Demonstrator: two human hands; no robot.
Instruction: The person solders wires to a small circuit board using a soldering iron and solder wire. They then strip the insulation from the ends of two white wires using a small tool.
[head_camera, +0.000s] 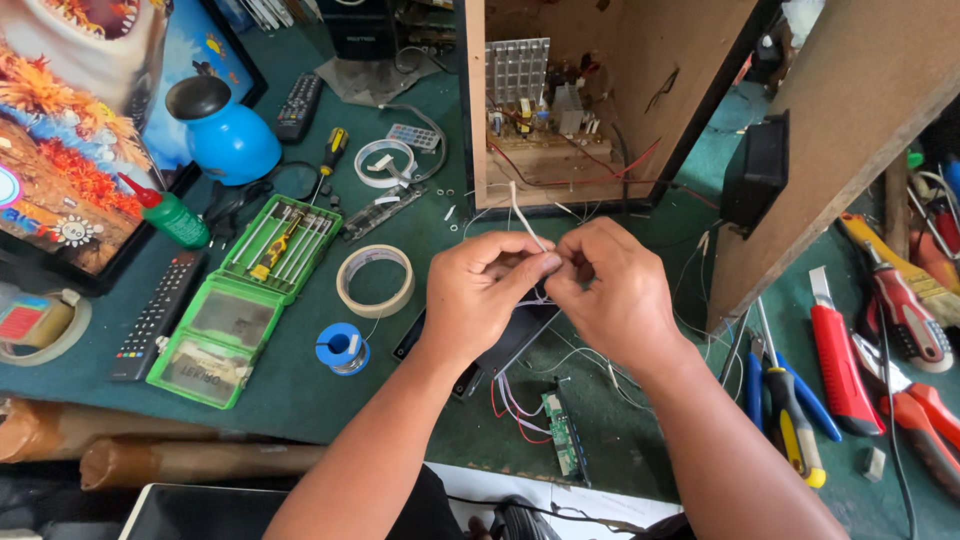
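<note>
Left hand (488, 285): pinching thin white wire (522, 212), frame centre | Right hand (608, 290): fingertips closed on same wire, steadying it for fine work | Below: small green circuit board (562, 434) | Centre left: tape roll (375, 280), solder spool (343, 348) within reach.
</note>
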